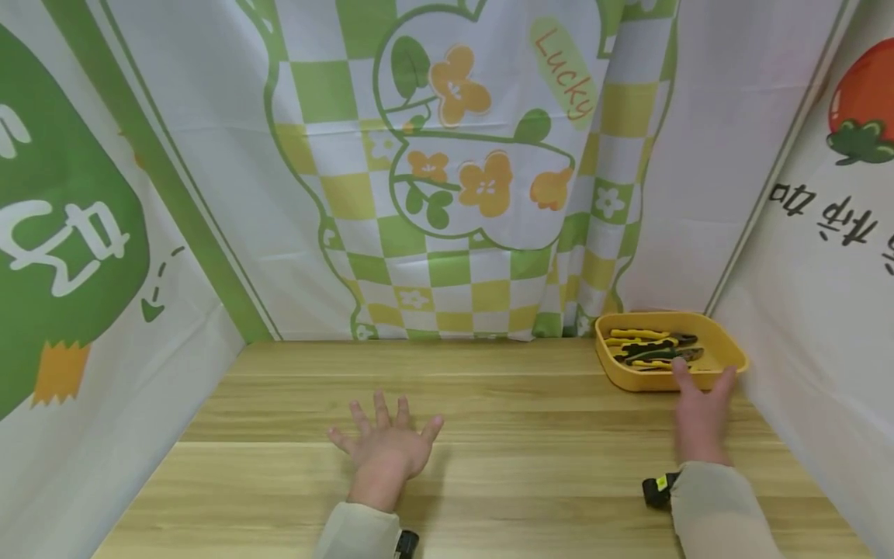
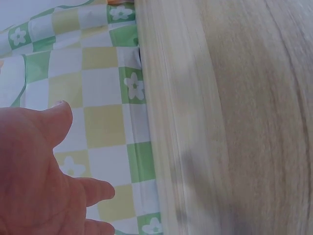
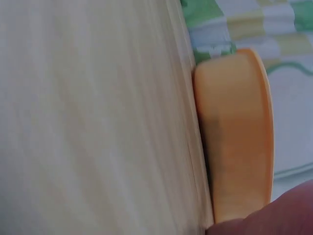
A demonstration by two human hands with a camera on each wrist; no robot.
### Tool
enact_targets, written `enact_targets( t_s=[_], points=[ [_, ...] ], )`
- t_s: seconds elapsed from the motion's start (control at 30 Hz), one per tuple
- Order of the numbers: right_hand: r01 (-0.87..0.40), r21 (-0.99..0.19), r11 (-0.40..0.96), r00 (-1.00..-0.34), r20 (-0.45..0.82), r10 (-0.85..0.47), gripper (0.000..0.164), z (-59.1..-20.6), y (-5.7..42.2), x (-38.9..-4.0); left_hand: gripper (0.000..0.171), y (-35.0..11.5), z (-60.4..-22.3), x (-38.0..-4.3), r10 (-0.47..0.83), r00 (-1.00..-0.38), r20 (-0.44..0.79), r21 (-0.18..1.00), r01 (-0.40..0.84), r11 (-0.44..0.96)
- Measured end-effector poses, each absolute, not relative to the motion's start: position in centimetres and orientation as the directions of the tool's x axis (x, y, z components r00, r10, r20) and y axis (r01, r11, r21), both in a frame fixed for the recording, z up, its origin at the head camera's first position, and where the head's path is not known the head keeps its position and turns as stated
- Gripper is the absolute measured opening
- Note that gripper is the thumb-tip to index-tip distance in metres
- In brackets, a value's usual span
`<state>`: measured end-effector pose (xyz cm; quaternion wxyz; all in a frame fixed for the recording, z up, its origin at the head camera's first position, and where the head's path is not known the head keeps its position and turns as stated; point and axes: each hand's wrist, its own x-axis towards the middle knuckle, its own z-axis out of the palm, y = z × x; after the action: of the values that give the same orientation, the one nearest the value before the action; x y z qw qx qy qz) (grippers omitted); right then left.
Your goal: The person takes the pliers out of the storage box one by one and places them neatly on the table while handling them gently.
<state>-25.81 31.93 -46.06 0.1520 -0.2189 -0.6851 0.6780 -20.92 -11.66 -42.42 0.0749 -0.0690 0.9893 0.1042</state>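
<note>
A yellow plastic tray (image 1: 639, 380) stands at the back right of the wooden table. Inside it lie several hand tools (image 1: 639, 334), most with yellow and black handles, plus a green-handled one (image 1: 653, 355); they look like pliers or cutters. My right hand (image 1: 701, 423), blurred, is at the tray's front right, thumb and a finger spread over its near rim in the head view. Whether it touches the tray is unclear. The right wrist view shows the tray's side (image 3: 237, 137) beside part of that hand (image 3: 279, 215). My left hand (image 1: 391, 450) hovers over the table, fingers spread, holding nothing.
The wooden table (image 1: 489, 435) meets a green and yellow checked cloth (image 1: 447, 295) along its back edge. White printed panels rise at the left (image 1: 202, 365) and right (image 1: 803, 349). A dark wrist device (image 1: 656, 491) sits at the right cuff.
</note>
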Motion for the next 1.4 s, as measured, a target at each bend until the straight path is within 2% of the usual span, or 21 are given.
enact_targets(
  t_s=[0.23, 0.43, 0.77, 1.1, 1.23, 1.4],
  points=[
    [0.133, -0.990, -0.046, -0.859, -0.138, 0.493, 0.112, -45.5, 34.8, -26.1, 0.098, -12.0, -42.6, -20.9, -0.132, -0.979, -0.155, 0.237, -0.167, 0.957],
    [0.188, -0.982, 0.032, -0.854, -0.147, 0.499, 0.115, -45.3, 36.6, -26.5, 0.099, -12.2, -42.7, -20.9, -0.141, -0.978, -0.153, 0.254, -0.177, 0.951],
    [0.254, -0.955, 0.154, -0.884, -0.164, 0.439, 0.115, -45.3, 39.1, -27.7, 0.098, -12.4, -42.7, -20.9, -0.130, -0.980, -0.153, 0.250, -0.166, 0.954],
    [0.257, -0.940, 0.225, -0.901, -0.148, 0.408, 0.116, -45.4, 40.8, -29.5, 0.093, -12.6, -42.1, -20.8, -0.124, -0.981, -0.147, 0.232, -0.156, 0.960],
    [0.260, -0.934, 0.246, -0.907, -0.149, 0.394, 0.108, -45.5, 41.5, -29.9, 0.091, -12.6, -42.0, -20.8, -0.125, -0.980, -0.156, 0.253, -0.162, 0.954],
    [0.270, -0.923, 0.273, -0.920, -0.164, 0.356, 0.078, -45.4, 42.3, -30.0, 0.093, -12.6, -42.0, -20.9, -0.130, -0.977, -0.166, 0.265, -0.171, 0.949]
  ],
)
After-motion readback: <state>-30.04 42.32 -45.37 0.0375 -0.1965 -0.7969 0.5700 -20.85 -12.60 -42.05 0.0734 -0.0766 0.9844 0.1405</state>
